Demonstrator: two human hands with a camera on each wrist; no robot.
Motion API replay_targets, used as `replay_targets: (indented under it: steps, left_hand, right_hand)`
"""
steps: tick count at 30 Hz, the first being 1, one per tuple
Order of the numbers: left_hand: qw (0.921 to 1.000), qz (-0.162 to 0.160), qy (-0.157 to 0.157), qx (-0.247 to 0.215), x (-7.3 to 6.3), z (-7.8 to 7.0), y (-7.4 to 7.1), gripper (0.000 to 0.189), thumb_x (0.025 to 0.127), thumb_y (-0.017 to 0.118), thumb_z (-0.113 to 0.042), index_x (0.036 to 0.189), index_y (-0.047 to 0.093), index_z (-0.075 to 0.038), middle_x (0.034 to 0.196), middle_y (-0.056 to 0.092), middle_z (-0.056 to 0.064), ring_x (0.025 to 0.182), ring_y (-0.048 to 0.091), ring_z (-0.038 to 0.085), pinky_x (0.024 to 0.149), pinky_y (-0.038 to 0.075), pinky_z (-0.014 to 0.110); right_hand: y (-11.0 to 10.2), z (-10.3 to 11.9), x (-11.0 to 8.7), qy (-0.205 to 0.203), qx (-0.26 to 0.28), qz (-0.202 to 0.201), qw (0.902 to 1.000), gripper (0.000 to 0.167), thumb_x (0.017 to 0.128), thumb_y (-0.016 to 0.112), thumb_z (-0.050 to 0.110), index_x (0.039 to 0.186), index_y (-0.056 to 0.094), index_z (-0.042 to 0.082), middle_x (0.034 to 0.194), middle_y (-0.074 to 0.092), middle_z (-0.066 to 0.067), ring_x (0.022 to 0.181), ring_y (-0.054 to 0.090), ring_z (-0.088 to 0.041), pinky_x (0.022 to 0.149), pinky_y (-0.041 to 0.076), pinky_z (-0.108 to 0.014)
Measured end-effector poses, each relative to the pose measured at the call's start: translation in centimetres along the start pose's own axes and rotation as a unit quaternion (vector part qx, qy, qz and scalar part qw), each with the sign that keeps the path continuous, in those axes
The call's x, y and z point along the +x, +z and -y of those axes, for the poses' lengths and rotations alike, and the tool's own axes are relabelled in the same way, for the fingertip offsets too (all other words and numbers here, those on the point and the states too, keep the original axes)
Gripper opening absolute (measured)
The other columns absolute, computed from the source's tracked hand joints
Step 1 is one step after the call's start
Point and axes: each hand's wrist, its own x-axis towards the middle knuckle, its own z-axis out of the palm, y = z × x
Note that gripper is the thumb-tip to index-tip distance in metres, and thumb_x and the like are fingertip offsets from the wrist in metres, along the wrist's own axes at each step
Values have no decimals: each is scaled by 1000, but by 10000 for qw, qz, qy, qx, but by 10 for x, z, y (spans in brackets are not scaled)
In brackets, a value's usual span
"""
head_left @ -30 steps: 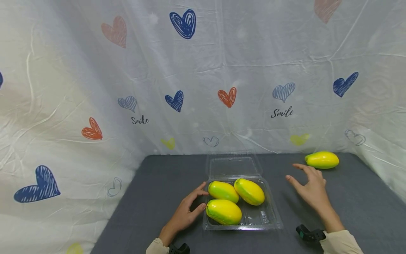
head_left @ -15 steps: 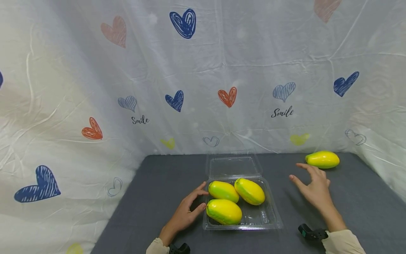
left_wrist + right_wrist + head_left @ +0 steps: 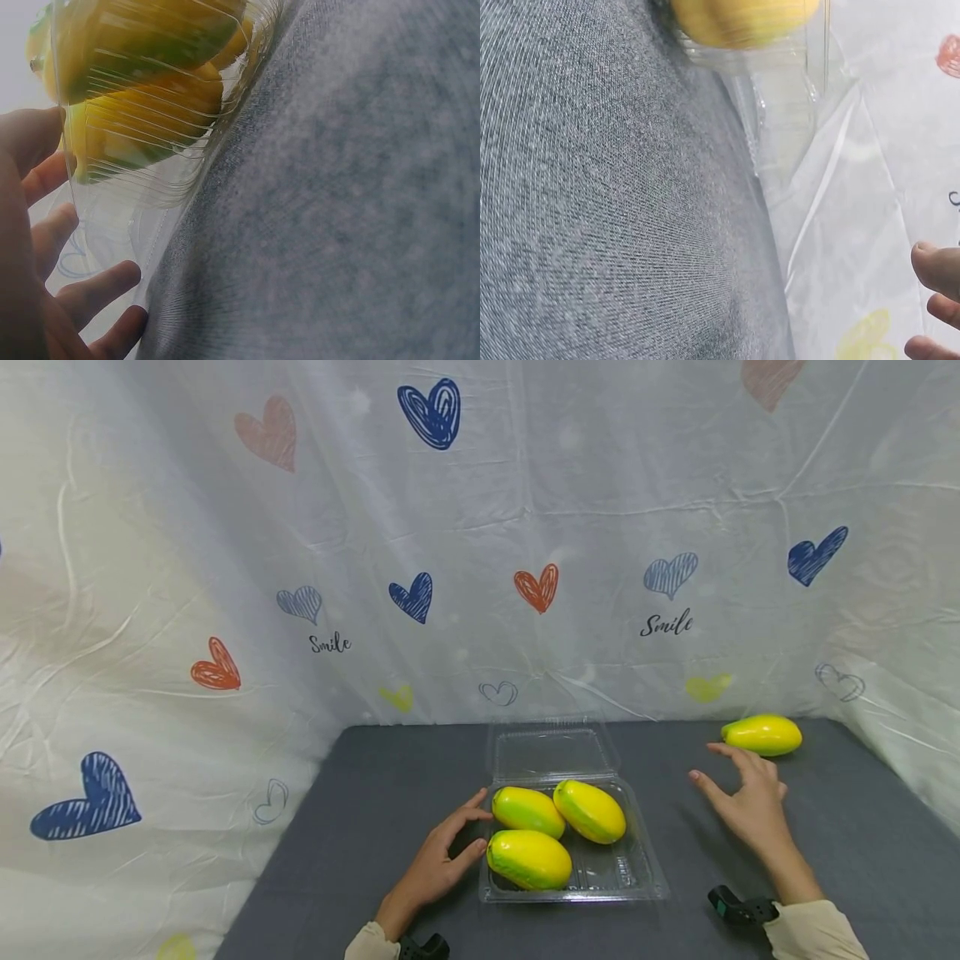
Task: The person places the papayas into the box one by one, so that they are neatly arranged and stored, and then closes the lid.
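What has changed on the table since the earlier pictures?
The right hand has moved slightly rightward, nearer the lone yellow fruit at the back. Nothing was picked up or let go. The left hand stayed at the left side of the clear container, its lid open; the three fruits inside and the lone one stayed put.

The right hand [image 3: 756,806] has drifted slightly rightward, farther from the plastic box [image 3: 603,875], bringing its fingers [image 3: 742,758] nearer the lone yellow fruit [image 3: 765,733]; the black wristband [image 3: 741,908] and sleeve [image 3: 813,931] moved along.
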Motion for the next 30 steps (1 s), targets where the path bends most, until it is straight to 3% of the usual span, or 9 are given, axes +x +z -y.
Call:
replay_targets:
  steps: [9,18,30]
  left_hand:
    - [10000,-11,23,12,0,1,0,32,106,56,-24,136,55,-35,167,31,-4,154,32,29,116,31,68]
    - [9999,17,-104,-80,1,-1,1,32,106,57,-25,135,54,-38,167,31,-10,156,30,23,119,29,65]
    - [10000,-34,-46,7,0,0,0,32,106,56,-24,135,55,-36,167,32,-5,155,31,28,117,30,67]
  right_hand:
    - [-3,-3,1,47,-54,-52,10000,51,88,79,14,132,60,-1,137,54,-36,120,39,-56,82,24,-62]
    - [-5,-8,1,53,-111,-27,9999,50,90,78,17,133,60,-1,137,55,-35,120,39,-57,80,23,-61]
    - [-7,-17,2,125,-217,-8,9997,50,92,76,22,133,59,-1,134,55,-36,120,37,-58,81,23,-65]
